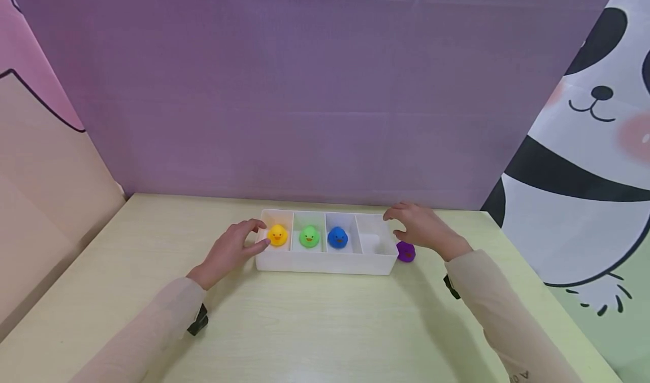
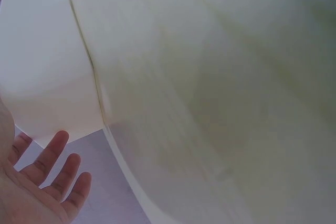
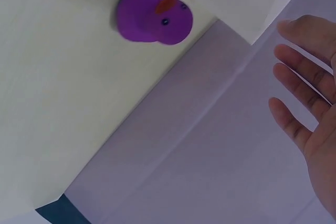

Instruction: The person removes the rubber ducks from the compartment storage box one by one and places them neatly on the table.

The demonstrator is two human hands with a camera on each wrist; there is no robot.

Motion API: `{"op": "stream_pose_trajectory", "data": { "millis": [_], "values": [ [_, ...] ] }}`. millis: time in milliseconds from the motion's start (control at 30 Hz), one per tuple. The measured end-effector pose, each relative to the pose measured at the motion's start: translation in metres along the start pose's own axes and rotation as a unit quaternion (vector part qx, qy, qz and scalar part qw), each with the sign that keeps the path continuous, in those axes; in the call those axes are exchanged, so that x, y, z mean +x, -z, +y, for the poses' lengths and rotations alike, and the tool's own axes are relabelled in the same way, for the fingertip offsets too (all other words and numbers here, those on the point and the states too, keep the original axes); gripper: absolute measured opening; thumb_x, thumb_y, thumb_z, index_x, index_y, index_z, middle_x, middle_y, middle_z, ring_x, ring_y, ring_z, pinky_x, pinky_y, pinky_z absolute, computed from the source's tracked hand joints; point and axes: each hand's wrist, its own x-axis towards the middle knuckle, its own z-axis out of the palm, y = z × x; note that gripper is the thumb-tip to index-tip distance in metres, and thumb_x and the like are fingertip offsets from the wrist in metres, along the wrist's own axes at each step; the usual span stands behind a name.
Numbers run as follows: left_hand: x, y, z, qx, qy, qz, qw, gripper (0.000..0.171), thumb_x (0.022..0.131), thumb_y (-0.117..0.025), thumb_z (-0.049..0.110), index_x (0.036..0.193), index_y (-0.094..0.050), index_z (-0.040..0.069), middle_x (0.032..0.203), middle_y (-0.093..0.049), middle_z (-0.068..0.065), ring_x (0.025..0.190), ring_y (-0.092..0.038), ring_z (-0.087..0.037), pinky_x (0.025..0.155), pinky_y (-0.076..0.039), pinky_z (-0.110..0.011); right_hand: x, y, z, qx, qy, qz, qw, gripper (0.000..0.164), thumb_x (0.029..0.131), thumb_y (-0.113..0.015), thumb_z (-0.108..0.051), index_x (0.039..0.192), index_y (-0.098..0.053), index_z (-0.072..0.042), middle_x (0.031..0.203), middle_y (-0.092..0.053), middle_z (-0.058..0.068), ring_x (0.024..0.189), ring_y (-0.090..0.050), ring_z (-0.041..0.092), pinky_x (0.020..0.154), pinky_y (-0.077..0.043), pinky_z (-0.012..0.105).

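Observation:
A long white box with a row of compartments lies on the table in the head view. A yellow toy duck, a green toy duck and a blue toy duck each sit in their own compartment, left to right; the rightmost one holds no duck. At the box's left end is my left hand, fingers spread and loosely bent; contact is unclear. My right hand hovers by the right end with bent fingers and nothing in them. Below it, a purple toy duck rests on the table beside the box.
The pale wooden table runs back to a purple cloth panel. A panda-print panel stands on the right, and a pink and beige panel on the left.

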Motion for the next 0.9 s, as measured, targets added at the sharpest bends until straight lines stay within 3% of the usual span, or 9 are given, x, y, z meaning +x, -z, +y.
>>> {"op": "stream_pose_trajectory", "data": {
  "millis": [233,567,900],
  "values": [
    [-0.001,0.0,-0.001,0.003,-0.001,0.0,1.0,0.043,0.087,-0.06,0.038,0.121,-0.052,0.014,0.114,-0.056,-0.007,0.104,-0.048,-0.029,0.088,-0.043,-0.046,0.015,-0.002,-0.016,0.008,0.007,-0.004,1.0,0.03,0.074,-0.071,-0.011,0.104,-0.065,-0.009,0.102,-0.065,0.003,0.098,-0.058,0.025,0.088,-0.046,0.043],
    [-0.002,-0.001,-0.002,0.0,-0.009,0.008,0.9999,0.042,0.086,-0.06,0.038,0.121,-0.052,0.014,0.114,-0.056,-0.009,0.101,-0.048,-0.027,0.086,-0.044,-0.045,0.034,-0.008,-0.034,0.009,0.052,0.017,0.998,0.029,0.075,-0.071,-0.012,0.103,-0.065,-0.008,0.102,-0.066,0.003,0.097,-0.059,0.024,0.09,-0.044,0.044],
    [-0.001,0.0,-0.001,0.001,-0.008,0.003,1.0,0.042,0.087,-0.059,0.039,0.121,-0.052,0.015,0.114,-0.056,-0.009,0.103,-0.048,-0.029,0.087,-0.043,-0.045,0.046,-0.012,-0.051,0.021,0.058,0.005,0.998,0.029,0.076,-0.071,-0.013,0.104,-0.065,-0.009,0.104,-0.065,0.003,0.1,-0.057,0.023,0.092,-0.043,0.046]
  ]
}}
